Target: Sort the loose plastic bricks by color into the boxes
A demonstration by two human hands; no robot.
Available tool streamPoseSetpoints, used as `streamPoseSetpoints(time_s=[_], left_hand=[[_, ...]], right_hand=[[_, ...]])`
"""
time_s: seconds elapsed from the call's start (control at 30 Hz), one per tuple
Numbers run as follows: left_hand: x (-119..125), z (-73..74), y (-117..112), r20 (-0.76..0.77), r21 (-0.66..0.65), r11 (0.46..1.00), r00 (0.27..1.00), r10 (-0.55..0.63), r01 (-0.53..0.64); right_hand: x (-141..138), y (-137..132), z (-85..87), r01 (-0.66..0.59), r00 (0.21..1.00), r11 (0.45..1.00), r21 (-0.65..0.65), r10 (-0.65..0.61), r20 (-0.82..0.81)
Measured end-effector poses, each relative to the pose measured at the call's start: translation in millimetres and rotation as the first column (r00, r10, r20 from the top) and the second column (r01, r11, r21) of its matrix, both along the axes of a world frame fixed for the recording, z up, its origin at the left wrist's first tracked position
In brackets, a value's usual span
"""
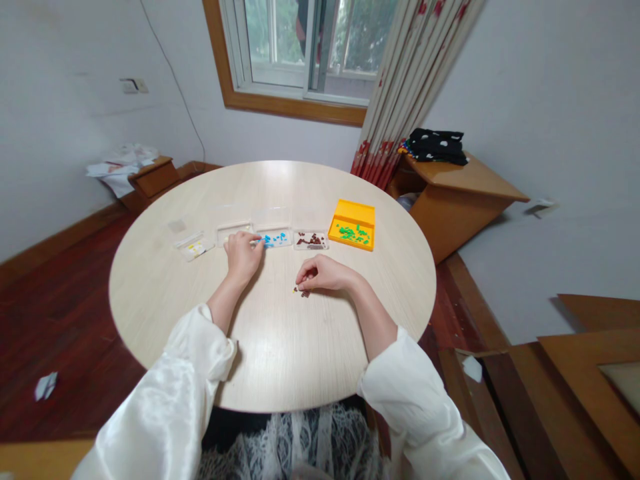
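My left hand rests at the left end of a clear box holding small blue pieces. Its thumb and forefinger are drawn together at the pieces, and whatever is between them is too small to make out. On the table in front, my right hand is closed in a pinch. Its fingertips are down at a few small dark brown pieces and a tiny yellow one. The fingers hide what they hold.
Past my hands are a clear box of brown pieces, an open yellow case with green pieces, and another clear box. A small bag with yellow bits lies left. All are on a round table.
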State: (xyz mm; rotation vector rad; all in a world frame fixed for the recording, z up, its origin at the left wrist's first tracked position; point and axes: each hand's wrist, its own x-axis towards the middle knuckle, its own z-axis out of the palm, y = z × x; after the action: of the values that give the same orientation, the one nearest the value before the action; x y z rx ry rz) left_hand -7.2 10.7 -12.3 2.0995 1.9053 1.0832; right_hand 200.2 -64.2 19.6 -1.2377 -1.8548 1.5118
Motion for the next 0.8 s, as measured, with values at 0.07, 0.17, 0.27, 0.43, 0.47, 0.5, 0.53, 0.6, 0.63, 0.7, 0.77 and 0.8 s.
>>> streamPoseSetpoints(time_s=[0.07, 0.17, 0.27, 0.43, 0.47, 0.5, 0.53, 0.6, 0.63, 0.7, 0.77, 0.8], left_hand=[[-0.1, -0.4, 0.3, 0.003, 0.002, 1.000, 1.000, -0.004, 0.004], [-0.2, -1.5, 0.8, 0.008, 0.014, 1.000, 1.000, -0.009, 0.009], [-0.1, -2.5, 1.1, 0.014, 0.026, 1.000, 1.000, -0.008, 0.008], [0.6, -2.4, 0.2, 0.028, 0.037, 0.999, 1.000, -0.013, 0.012], [0.8, -2.0, -0.2, 0.027, 0.032, 0.999, 1.000, -0.013, 0.012], [1.0, -1.5, -0.6, 0.025, 0.027, 1.000, 1.000, -0.012, 0.012], [1.3, -0.9, -1.0, 0.023, 0.022, 1.000, 1.000, -0.012, 0.011], [1.7, 0.1, -1.8, 0.019, 0.015, 1.000, 1.000, -0.009, 0.008], [1.9, 0.4, -2.0, 0.018, 0.012, 1.000, 1.000, -0.008, 0.008], [2.1, 0.7, -2.1, 0.017, 0.008, 1.000, 1.000, -0.009, 0.009], [2.0, 0.4, -1.9, 0.017, 0.008, 1.000, 1.000, -0.010, 0.010], [2.0, 0.1, -1.6, 0.017, 0.010, 1.000, 1.000, -0.009, 0.009]], right_hand=[[-0.3, -0.2, 0.0, -0.003, 1.000, 1.000, 0.008, 0.003, 0.005], [-0.9, -0.4, 0.3, -0.002, 1.000, 1.000, 0.016, 0.002, 0.020], [-2.1, -1.6, 2.3, 0.005, 0.999, 1.000, 0.014, -0.006, 0.049], [-5.2, -5.9, 10.0, -0.001, 0.991, 0.999, 0.040, -0.004, 0.135], [-5.8, -6.7, 11.6, 0.000, 0.988, 0.999, 0.045, -0.007, 0.153], [-6.2, -7.4, 13.0, 0.000, 0.985, 0.999, 0.048, -0.008, 0.170], [-6.4, -7.8, 13.9, -0.002, 0.983, 0.999, 0.049, -0.007, 0.183], [-6.4, -7.8, 14.1, -0.009, 0.979, 0.999, 0.050, -0.001, 0.204], [-6.1, -7.3, 13.5, -0.013, 0.977, 0.998, 0.060, 0.000, 0.214], [-5.0, -5.4, 10.9, -0.017, 0.971, 0.994, 0.109, -0.009, 0.238], [-3.7, -2.8, 7.8, -0.017, 0.966, 0.984, 0.179, -0.030, 0.255], [-3.2, -1.5, 6.5, -0.016, 0.965, 0.979, 0.206, -0.039, 0.258]])
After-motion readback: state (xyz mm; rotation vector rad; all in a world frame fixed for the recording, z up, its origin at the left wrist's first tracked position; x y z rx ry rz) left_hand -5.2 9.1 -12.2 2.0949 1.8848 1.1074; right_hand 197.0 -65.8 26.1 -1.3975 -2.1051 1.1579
